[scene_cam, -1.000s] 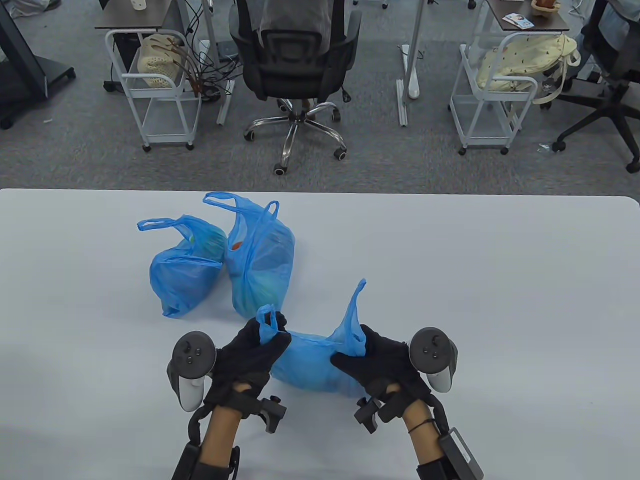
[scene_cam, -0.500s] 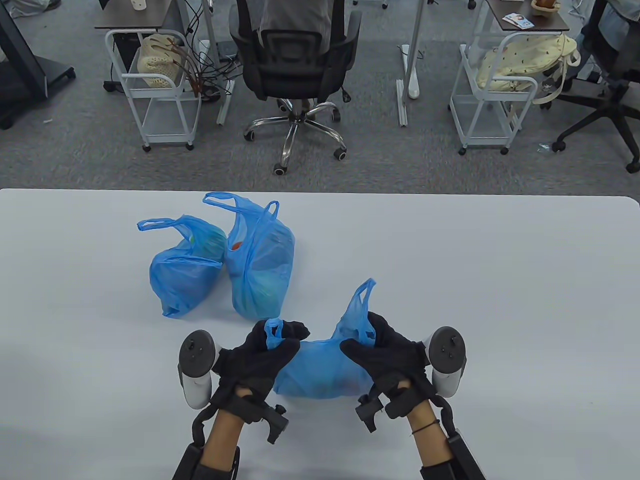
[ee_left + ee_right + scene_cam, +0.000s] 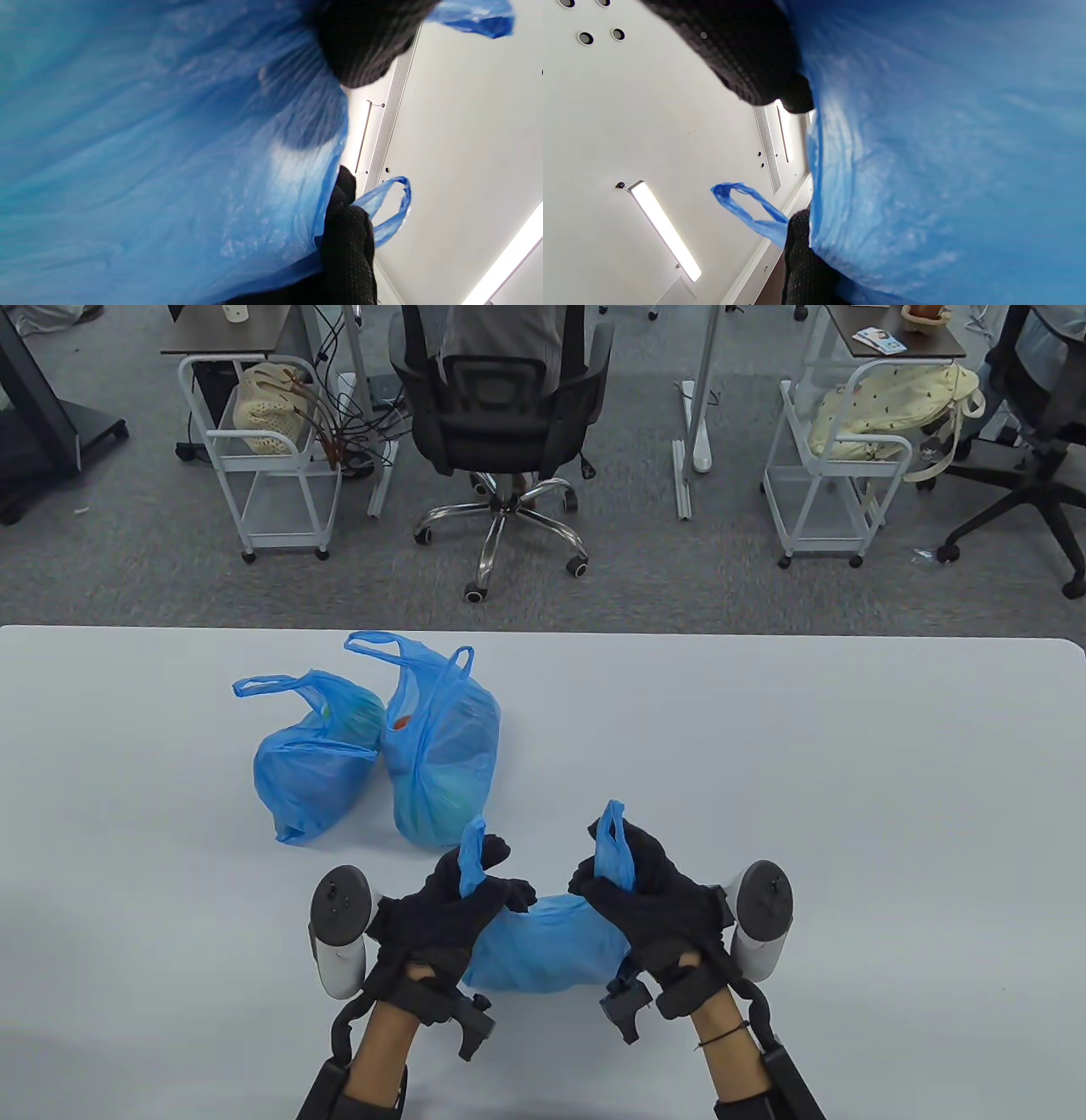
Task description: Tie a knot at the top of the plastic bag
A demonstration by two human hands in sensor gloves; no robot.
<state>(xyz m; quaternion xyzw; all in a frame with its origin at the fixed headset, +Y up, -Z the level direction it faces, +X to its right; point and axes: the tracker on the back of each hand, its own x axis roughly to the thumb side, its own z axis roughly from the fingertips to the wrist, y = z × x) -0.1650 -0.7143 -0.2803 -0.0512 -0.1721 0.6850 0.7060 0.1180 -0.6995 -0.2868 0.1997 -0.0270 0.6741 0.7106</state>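
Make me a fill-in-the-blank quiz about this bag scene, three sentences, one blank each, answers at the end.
1. All the plastic bags on the table are coloured ____.
2. The left hand and right hand each grip one ____ of the near bag.
3. Behind it, ____ more bags lie side by side, the left bag and the taller bag.

Answers: blue; handle; two

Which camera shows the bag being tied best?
The table view: the blue bag lies between both hands, a handle in each. The wrist views show only close blue plastic and one handle loop each.
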